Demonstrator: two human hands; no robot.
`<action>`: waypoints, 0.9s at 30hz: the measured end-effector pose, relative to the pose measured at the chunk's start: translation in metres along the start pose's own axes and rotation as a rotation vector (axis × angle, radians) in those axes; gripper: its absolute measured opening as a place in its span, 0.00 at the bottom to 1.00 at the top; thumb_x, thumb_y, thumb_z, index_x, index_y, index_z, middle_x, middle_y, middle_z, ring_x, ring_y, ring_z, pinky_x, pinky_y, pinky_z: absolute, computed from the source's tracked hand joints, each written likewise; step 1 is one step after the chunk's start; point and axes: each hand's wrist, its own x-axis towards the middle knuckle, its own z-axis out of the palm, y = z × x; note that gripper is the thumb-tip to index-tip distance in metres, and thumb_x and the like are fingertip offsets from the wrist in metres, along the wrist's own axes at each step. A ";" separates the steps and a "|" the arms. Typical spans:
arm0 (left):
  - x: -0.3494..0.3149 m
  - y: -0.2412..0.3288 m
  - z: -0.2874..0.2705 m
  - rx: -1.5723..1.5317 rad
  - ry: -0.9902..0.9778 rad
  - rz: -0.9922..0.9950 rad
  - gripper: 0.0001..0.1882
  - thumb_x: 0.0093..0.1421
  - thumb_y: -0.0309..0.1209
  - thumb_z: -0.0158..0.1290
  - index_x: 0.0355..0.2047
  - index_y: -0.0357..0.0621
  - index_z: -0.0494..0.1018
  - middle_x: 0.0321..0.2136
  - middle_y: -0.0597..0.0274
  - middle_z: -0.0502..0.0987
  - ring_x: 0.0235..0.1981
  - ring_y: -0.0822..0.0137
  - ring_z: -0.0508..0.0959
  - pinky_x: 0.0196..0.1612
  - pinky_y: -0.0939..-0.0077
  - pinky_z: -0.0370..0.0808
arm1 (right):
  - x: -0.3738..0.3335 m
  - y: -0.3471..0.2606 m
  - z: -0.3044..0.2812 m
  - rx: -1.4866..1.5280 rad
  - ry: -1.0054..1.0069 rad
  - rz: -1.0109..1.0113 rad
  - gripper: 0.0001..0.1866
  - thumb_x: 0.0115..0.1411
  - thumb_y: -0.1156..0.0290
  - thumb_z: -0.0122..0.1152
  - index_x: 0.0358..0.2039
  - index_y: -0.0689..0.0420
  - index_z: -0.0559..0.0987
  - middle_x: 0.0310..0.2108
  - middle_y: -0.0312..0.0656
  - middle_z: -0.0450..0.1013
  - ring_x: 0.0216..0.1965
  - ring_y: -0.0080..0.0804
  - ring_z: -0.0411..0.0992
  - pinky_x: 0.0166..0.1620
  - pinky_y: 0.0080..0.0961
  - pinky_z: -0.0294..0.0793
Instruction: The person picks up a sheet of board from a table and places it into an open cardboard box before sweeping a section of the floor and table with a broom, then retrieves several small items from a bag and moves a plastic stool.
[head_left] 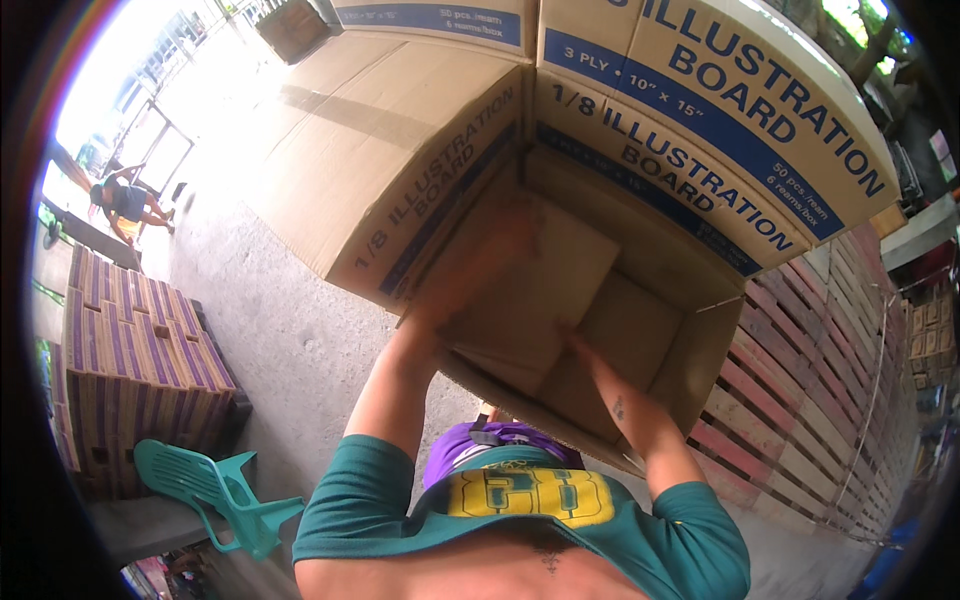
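Observation:
An open cardboard box (pixel 690 385) stands in front of me with its inside in shadow. In its left part lies a flat, light-brown rectangular bundle (pixel 575 265), perhaps a wrapped ream. My left hand (pixel 497 245) is over the left side of this bundle, its fingers smeared by motion. Down at the bundle's near right edge is my right hand (pixel 583 347), its fingers dim and partly hidden, so I cannot tell whether they grip. Brown bottom shows in the box to the right of the bundle.
Large printed cartons with blue bands, one at left (pixel 370 130) and one behind (pixel 720 100), flank the box. Wooden pallets (pixel 780 390) stand at right. At left are a stack of purple-striped flat cartons (pixel 140 350), a green plastic chair (pixel 225 485) and a distant person (pixel 125 200).

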 end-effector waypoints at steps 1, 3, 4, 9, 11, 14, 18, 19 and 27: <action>-0.006 0.005 0.024 0.041 0.012 -0.012 0.34 0.46 0.48 0.64 0.52 0.45 0.74 0.46 0.45 0.77 0.53 0.45 0.73 0.59 0.56 0.68 | 0.006 0.010 0.005 0.027 -0.018 -0.002 0.40 0.64 0.41 0.52 0.66 0.59 0.61 0.64 0.42 0.61 0.64 0.34 0.59 0.65 0.35 0.58; -0.019 0.010 0.053 0.127 0.054 -0.022 0.33 0.48 0.47 0.63 0.51 0.43 0.74 0.46 0.44 0.76 0.53 0.44 0.73 0.59 0.56 0.68 | 0.021 0.031 0.016 0.089 -0.065 -0.034 0.42 0.65 0.40 0.47 0.68 0.60 0.56 0.67 0.42 0.57 0.66 0.35 0.56 0.67 0.34 0.55; -0.011 0.018 0.063 0.124 0.085 0.018 0.32 0.48 0.46 0.63 0.51 0.43 0.74 0.46 0.44 0.76 0.53 0.44 0.72 0.59 0.56 0.67 | 0.030 0.047 0.009 0.127 -0.049 -0.041 0.42 0.66 0.40 0.45 0.68 0.60 0.55 0.67 0.43 0.56 0.67 0.35 0.55 0.68 0.34 0.54; -0.045 0.002 0.057 -0.089 0.198 0.089 0.21 0.53 0.40 0.58 0.42 0.37 0.78 0.41 0.42 0.78 0.44 0.46 0.77 0.49 0.55 0.74 | 0.041 0.070 0.016 0.290 -0.102 0.042 0.41 0.66 0.47 0.52 0.67 0.65 0.54 0.66 0.50 0.55 0.64 0.37 0.59 0.65 0.33 0.59; -0.070 0.020 0.037 -0.194 0.027 -0.037 0.26 0.55 0.44 0.58 0.48 0.37 0.74 0.46 0.40 0.75 0.53 0.43 0.72 0.57 0.53 0.69 | 0.022 0.054 0.021 0.282 0.000 0.095 0.41 0.65 0.48 0.54 0.68 0.62 0.54 0.66 0.48 0.57 0.64 0.37 0.59 0.65 0.34 0.59; -0.120 0.043 0.013 -0.222 0.019 -0.085 0.25 0.57 0.45 0.57 0.47 0.38 0.75 0.44 0.41 0.76 0.49 0.44 0.74 0.54 0.53 0.71 | -0.010 0.008 0.039 0.253 0.034 0.137 0.41 0.65 0.48 0.53 0.68 0.61 0.54 0.66 0.47 0.57 0.65 0.36 0.58 0.66 0.34 0.58; -0.151 0.075 0.023 -0.218 0.066 0.000 0.25 0.59 0.47 0.55 0.48 0.41 0.74 0.42 0.44 0.76 0.45 0.44 0.77 0.48 0.54 0.74 | -0.020 -0.006 0.038 0.246 0.008 0.161 0.40 0.66 0.48 0.52 0.68 0.60 0.53 0.66 0.47 0.57 0.65 0.37 0.57 0.66 0.34 0.56; -0.164 0.087 0.023 -0.236 0.106 0.018 0.25 0.60 0.48 0.54 0.49 0.41 0.74 0.42 0.45 0.76 0.43 0.44 0.77 0.46 0.54 0.75 | -0.021 -0.003 0.039 0.241 -0.010 0.175 0.40 0.66 0.48 0.51 0.68 0.60 0.53 0.66 0.47 0.57 0.65 0.38 0.57 0.67 0.34 0.55; -0.308 0.121 -0.008 -0.539 0.630 -0.287 0.26 0.61 0.44 0.57 0.55 0.45 0.70 0.47 0.49 0.75 0.48 0.48 0.76 0.51 0.58 0.74 | -0.031 0.006 0.062 0.095 -0.110 0.339 0.39 0.67 0.48 0.48 0.69 0.60 0.52 0.66 0.46 0.57 0.67 0.39 0.55 0.68 0.35 0.51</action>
